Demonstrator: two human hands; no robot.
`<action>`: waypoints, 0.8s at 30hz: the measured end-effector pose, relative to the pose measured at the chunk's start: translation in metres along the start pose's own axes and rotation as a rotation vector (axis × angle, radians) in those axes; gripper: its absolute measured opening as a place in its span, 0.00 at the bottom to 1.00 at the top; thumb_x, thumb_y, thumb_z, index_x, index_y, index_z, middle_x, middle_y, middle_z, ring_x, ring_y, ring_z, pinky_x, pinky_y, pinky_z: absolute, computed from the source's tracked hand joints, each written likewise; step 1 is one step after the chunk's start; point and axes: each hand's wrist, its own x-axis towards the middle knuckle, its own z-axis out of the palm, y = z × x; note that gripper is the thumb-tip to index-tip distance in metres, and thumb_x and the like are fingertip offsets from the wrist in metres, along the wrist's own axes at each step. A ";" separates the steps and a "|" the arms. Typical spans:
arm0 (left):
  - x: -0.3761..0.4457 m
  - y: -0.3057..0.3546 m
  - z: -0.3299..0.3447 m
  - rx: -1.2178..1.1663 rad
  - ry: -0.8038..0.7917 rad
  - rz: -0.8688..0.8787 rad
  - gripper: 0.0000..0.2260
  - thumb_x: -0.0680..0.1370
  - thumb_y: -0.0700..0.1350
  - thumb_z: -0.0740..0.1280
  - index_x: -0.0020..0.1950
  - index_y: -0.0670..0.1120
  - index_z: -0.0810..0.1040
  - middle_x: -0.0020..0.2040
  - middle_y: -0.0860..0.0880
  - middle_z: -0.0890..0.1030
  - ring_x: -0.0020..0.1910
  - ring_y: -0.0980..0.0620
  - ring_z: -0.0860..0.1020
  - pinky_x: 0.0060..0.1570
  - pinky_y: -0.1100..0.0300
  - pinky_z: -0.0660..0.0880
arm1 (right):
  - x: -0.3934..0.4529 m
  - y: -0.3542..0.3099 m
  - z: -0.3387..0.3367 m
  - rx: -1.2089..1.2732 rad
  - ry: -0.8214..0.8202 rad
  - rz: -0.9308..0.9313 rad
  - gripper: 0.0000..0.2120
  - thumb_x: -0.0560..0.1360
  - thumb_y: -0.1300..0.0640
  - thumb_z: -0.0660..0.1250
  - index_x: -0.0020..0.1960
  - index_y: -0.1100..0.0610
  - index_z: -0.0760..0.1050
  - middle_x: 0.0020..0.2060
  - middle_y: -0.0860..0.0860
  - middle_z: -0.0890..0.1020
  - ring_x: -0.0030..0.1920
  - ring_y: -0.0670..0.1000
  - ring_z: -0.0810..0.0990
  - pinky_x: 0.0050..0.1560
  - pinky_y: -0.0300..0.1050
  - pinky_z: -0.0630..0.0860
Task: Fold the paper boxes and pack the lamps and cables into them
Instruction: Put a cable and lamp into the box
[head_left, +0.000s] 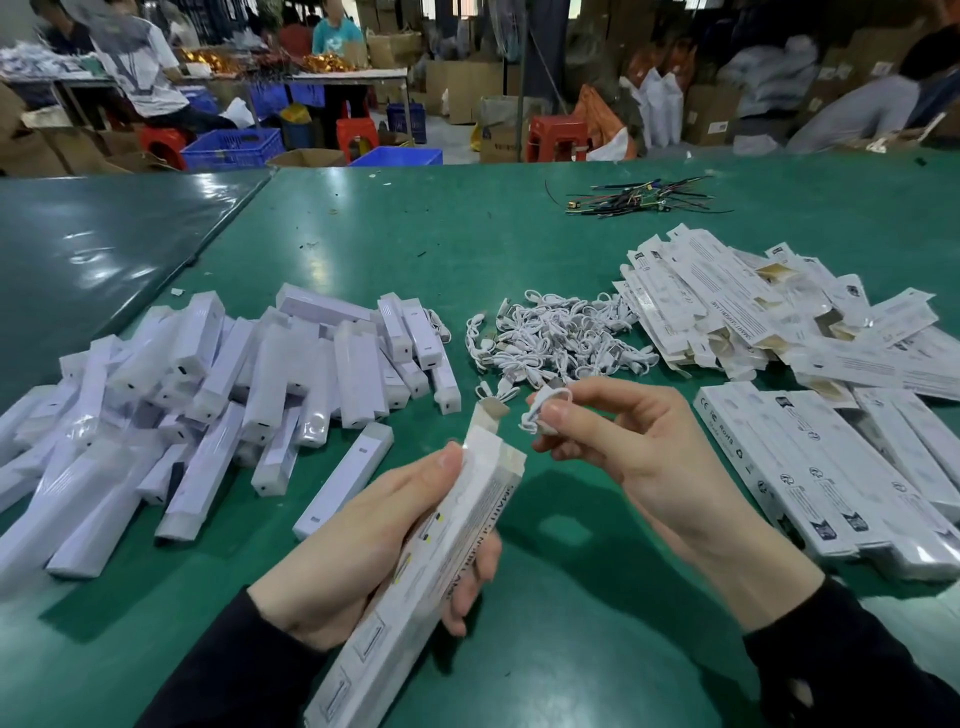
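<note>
Holding one box, one cable

A green bench carries a heap of wrapped white lamps at left and a pile of coiled white cables in the middle. Flat unfolded boxes lie at right, packed boxes nearer, and dark wire scraps farther back.

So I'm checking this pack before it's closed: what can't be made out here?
Head view only:
- Whether a lamp sits inside the long white paper box: its walls and the left hand hide it.
- The box's lower end: cut off by the bottom edge.
- The small coiled white cable: its plugs are covered by the right hand fingers.
</note>
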 end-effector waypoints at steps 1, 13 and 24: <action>-0.001 0.000 0.000 0.001 -0.009 -0.003 0.21 0.81 0.58 0.56 0.51 0.40 0.75 0.34 0.39 0.78 0.24 0.47 0.75 0.27 0.57 0.77 | 0.000 0.000 0.000 -0.004 -0.007 -0.016 0.05 0.65 0.55 0.74 0.39 0.54 0.85 0.35 0.51 0.85 0.35 0.49 0.83 0.38 0.36 0.77; 0.001 0.000 -0.003 0.022 -0.045 -0.025 0.22 0.81 0.59 0.57 0.47 0.42 0.78 0.35 0.38 0.78 0.21 0.48 0.75 0.23 0.60 0.75 | -0.005 0.003 0.003 -0.216 -0.094 -0.132 0.04 0.66 0.58 0.75 0.40 0.57 0.85 0.34 0.56 0.81 0.33 0.49 0.78 0.38 0.41 0.75; 0.000 -0.001 0.000 0.025 -0.059 -0.076 0.19 0.82 0.57 0.57 0.45 0.47 0.80 0.35 0.38 0.78 0.22 0.48 0.75 0.23 0.60 0.75 | -0.007 -0.001 -0.001 -0.424 -0.262 -0.118 0.02 0.71 0.66 0.74 0.43 0.62 0.85 0.38 0.52 0.82 0.37 0.51 0.79 0.41 0.41 0.74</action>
